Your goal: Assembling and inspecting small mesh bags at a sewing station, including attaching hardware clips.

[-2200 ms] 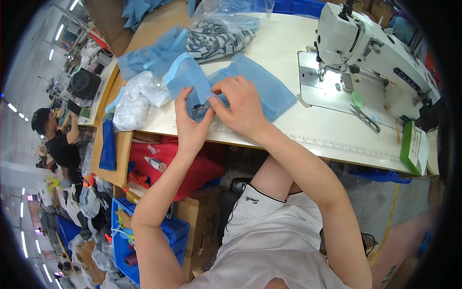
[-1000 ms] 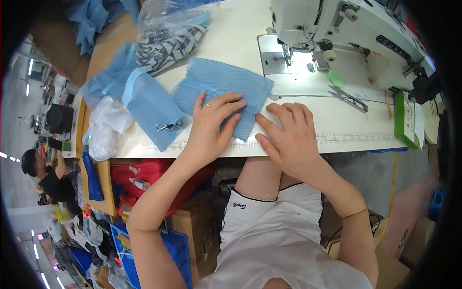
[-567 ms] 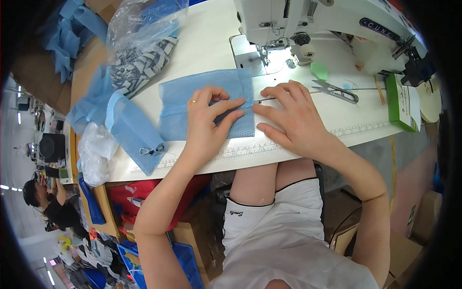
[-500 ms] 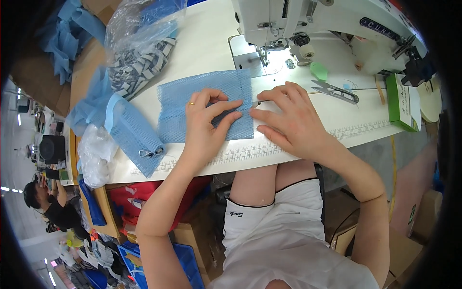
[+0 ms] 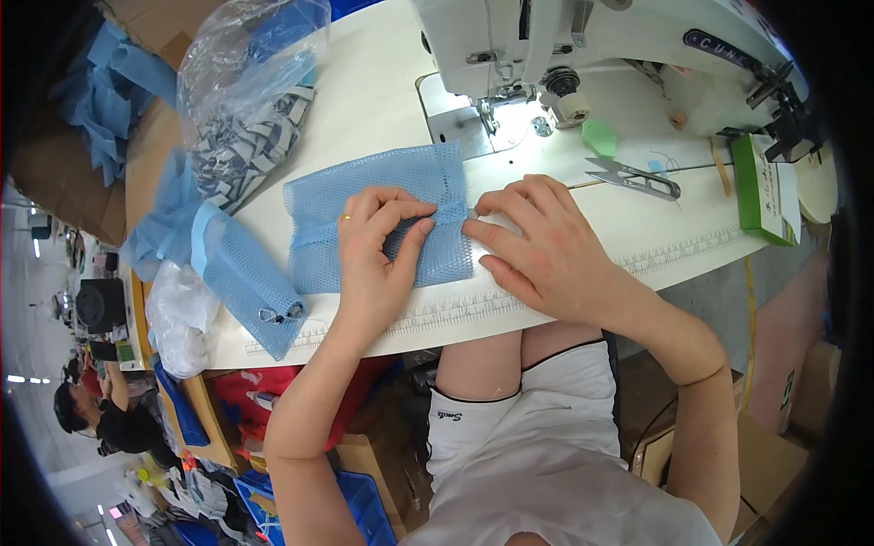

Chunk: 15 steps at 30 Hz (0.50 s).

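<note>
Head view: my left hand (image 5: 374, 273) narrow on blue mesh panel (image 5: 378, 171), pinch unclear; right hand (image 5: 552, 257) half-spread at its right edge. Likely light, floppy; grip edges.

My white tabletop (image 5: 364, 100) bears a blue mesh piece (image 5: 314, 196), spread under my left hand (image 5: 373, 250) and reaching my right hand's (image 5: 546, 250) fingertips. Left of my left hand lies another mesh piece (image 5: 238, 278) — beyond it, a clear bag (image 5: 218, 73) of patterned strips (image 5: 241, 150). Past my right hand stands a sewing machine (image 5: 473, 41); rightward lie snips (image 5: 637, 175) and a green-and-white box (image 5: 752, 191) — nearer me, ruler markings (image 5: 678, 252).
</note>
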### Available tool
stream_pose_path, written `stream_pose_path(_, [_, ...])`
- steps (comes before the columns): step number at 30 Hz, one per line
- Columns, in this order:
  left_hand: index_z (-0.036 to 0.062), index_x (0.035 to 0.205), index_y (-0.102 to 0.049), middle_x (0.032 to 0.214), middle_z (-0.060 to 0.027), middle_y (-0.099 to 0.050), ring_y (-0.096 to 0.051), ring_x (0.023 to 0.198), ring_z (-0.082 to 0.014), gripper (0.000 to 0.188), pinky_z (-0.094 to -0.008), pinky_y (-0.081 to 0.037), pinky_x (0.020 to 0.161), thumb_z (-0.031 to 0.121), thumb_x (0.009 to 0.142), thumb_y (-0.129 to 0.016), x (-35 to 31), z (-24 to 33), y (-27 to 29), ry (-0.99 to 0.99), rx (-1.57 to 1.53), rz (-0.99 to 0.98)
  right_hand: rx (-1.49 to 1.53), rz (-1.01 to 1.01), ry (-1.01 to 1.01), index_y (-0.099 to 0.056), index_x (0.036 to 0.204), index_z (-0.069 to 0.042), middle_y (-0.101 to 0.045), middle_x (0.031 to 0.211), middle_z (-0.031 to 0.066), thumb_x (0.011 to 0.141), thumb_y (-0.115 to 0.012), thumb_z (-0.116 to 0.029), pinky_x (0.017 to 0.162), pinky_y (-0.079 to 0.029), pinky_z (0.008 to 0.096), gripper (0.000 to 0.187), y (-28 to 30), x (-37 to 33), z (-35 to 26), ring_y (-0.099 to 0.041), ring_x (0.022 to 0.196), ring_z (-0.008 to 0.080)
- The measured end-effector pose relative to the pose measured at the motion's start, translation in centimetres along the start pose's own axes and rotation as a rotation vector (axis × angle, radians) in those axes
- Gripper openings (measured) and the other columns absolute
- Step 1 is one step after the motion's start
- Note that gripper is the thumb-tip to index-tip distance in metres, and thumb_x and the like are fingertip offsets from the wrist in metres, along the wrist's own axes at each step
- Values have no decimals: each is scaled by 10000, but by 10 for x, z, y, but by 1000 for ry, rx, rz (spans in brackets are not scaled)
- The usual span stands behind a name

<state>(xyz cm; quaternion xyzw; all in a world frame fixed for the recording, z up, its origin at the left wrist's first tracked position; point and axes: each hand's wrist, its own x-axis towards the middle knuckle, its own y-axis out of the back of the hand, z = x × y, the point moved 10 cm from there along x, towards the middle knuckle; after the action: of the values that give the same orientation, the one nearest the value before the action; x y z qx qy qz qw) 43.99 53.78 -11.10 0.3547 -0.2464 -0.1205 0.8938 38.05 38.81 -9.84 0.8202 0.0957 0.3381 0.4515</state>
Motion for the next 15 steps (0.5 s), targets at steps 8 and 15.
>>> stream_pose_path(8, [96, 1010, -757, 1051, -66, -661, -574, 1038, -271, 182, -393, -404, 932, 180, 855, -805, -2, -5, 7, 31, -25, 51, -69, -22, -3, -654, 1268, -71, -594, 1173, 102, 823, -719, -138, 1018, -430, 474, 455, 1, 9, -7, -546, 1105, 304])
stream_pose_path(15, [96, 1045, -725, 1062, -75, -646, -584, 1071, -283, 428, -432, -383, 983, 386, 768, -872, 0, 11, 8, -101, -10, 65, -87, -84, -36, -645, 1326, -81, -581, 1205, 117, 806, -693, -107, 1018, -423, 492, 522, -2, 11, -6, -536, 1129, 335])
